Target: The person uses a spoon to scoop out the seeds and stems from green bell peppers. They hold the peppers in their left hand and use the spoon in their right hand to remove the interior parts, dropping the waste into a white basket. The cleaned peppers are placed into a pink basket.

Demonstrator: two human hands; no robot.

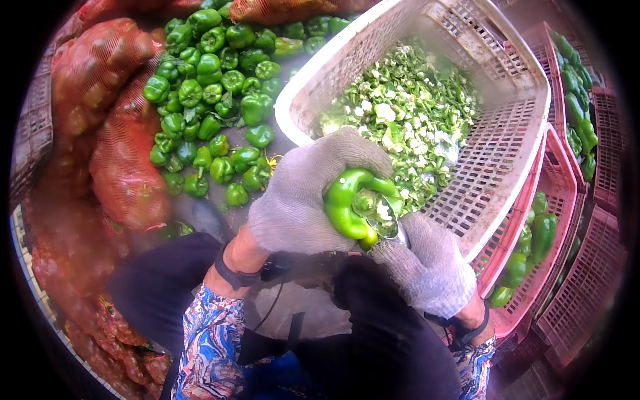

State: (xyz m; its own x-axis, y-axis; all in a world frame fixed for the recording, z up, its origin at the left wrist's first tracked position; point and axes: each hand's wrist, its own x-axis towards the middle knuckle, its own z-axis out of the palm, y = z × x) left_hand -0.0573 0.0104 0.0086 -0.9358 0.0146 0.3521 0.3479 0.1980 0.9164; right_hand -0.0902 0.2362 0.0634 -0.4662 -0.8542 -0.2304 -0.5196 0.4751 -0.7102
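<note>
In a grey knit glove, my left hand (303, 193) wraps round a green bell pepper (346, 205) from the left and above. The pepper's stem end faces right, with its pale core and seeds showing. My right hand (430, 263), gloved too, is closed on a shiny curved metal tool (398, 230) whose edge lies in the pepper's opening; its handle is hidden in the glove, so its exact kind does not show. Just beyond both hands, a white plastic basket (303, 87) tilts toward me, holding chopped green and white pepper scraps (407, 107).
Whole green peppers (207, 93) lie heaped on the floor at the far left. Red mesh sacks (127, 160) bulge along the left side. At the right stand pink crates (563, 220), some with green peppers (527, 257). My knees are below my hands.
</note>
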